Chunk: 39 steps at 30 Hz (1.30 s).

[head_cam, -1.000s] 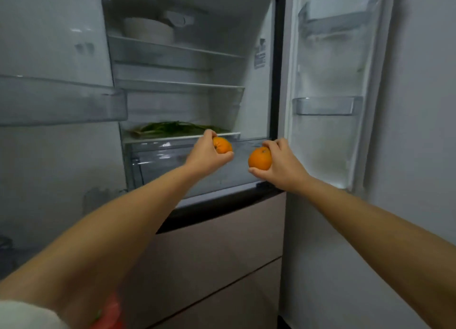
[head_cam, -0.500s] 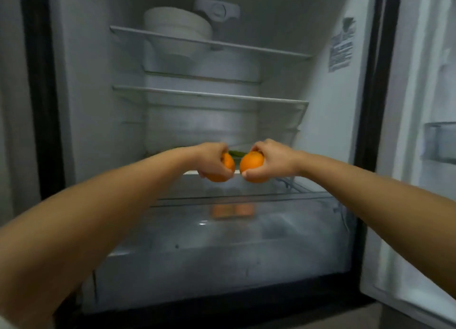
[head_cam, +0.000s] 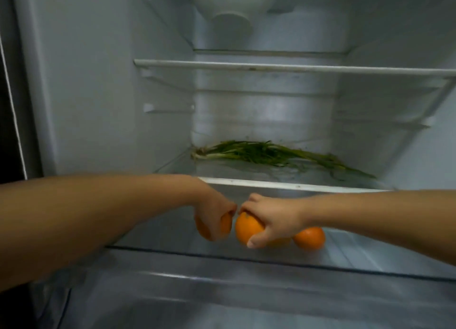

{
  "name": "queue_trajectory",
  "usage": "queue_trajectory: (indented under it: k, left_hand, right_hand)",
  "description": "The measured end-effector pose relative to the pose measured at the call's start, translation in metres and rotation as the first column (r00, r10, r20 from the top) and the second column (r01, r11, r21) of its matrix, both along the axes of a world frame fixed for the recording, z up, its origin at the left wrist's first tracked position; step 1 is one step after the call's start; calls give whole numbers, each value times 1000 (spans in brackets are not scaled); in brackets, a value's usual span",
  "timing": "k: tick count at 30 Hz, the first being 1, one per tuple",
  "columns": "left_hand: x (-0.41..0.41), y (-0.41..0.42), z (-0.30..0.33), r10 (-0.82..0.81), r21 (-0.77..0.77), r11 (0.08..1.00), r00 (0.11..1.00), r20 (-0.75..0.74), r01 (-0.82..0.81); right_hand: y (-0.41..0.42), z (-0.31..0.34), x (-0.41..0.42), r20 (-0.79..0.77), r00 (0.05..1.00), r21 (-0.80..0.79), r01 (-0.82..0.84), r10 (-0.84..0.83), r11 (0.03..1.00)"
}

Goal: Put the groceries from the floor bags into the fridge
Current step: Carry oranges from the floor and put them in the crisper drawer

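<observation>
Your left hand (head_cam: 217, 211) is curled over the top of a round orange fruit (head_cam: 225, 226), fingers wrapped down its sides, holding it low inside the open white refrigerator (head_cam: 98, 81). Your right hand (head_cam: 274, 220) grips a second round orange fruit (head_cam: 248, 228) from above, thumb on its near side and fingers over the far side. The two held oranges sit just beside each other, and your knuckles nearly meet above them. Both hands are under the white-edged glass shelf (head_cam: 283, 184), over the clear floor of the lowest compartment. A third round orange (head_cam: 309, 238) rests on that floor just right of your right hand; part of another orange shape (head_cam: 280, 242) shows beneath your right palm, too hidden to identify. A bunch of green stalky vegetables (head_cam: 271, 153) lies lengthwise on the glass shelf above. A second white-edged shelf (head_cam: 283, 68) spans the compartment higher up, with a white bowl-shaped container (head_cam: 232, 12) above it.
</observation>
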<state>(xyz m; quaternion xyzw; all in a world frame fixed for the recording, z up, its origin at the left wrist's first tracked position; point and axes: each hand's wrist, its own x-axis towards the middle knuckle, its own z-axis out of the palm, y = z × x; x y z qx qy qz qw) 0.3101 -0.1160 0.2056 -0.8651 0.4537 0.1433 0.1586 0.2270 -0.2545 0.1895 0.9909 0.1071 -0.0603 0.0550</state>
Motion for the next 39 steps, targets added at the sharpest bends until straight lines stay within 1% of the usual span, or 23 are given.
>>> queue_trajectory:
  k: [3,6,9,12,16,21,23,25,26,27,29,31,32,33,34,36,37,39]
  left_hand:
    - [18,-8,-9,17,-8,1000,999,-28,-17]
    - [27,-10,-23,16,-22,1000,1000,-10,-16]
    - [32,-7,-39,47,-32,998,998,-32,-48]
    - [37,-5,-44,80,-22,996,996,-46,-81]
    - [35,-10,-44,105,12,994,994,-29,-105]
    - [24,-9,-13,143,106,984,990,2,-142]
    - [16,-1,-3,204,70,977,978,-37,-201]
    - [3,16,8,272,-42,961,961,-44,-273]
    - [-11,28,19,289,-111,950,957,-27,-290]
    - [-24,40,30,294,-170,941,956,-13,-292]
    - [-60,67,55,298,-289,915,954,20,-280]
    - [-94,92,67,320,-428,873,936,147,-232]
    - [-109,104,68,341,-493,845,917,205,-204]
    - [-122,118,67,370,-553,813,895,249,-182]
    - [-133,132,64,408,-619,766,874,263,-172]
    - [-157,163,60,470,-734,662,847,249,-151]
    - [-170,179,58,483,-781,611,843,237,-131]
    - [-200,210,52,499,-848,521,842,207,-100]
  right_hand:
    - [-8,-12,22,36,999,78,17,-20,997]
    - [-10,-24,34,14,1000,119,17,-18,993]
    - [-6,-38,38,-3,1000,118,21,-20,993]
    - [-3,-45,38,-16,998,123,67,-66,990]
    - [1,-39,36,-82,989,37,129,-126,991]
    - [16,-10,18,-202,969,-90,125,-141,988]
    - [27,12,8,-282,947,-88,132,-152,987]
    - [38,31,3,-374,914,-21,164,-160,986]
    - [46,39,2,-381,911,2,170,-156,985]
    - [54,46,0,-355,923,8,162,-149,987]
    - [75,62,-5,-239,965,29,118,-108,993]
    - [100,77,-17,-60,998,111,34,-28,993]
    - [111,83,-26,44,999,157,-15,8,987]
    - [122,87,-35,145,989,186,-66,39,980]
    - [133,89,-45,237,969,189,-112,66,975]
    - [156,90,-65,391,913,132,-182,118,974]
    - [168,88,-75,448,883,103,-208,141,973]
    - [197,83,-102,505,843,75,-255,183,964]
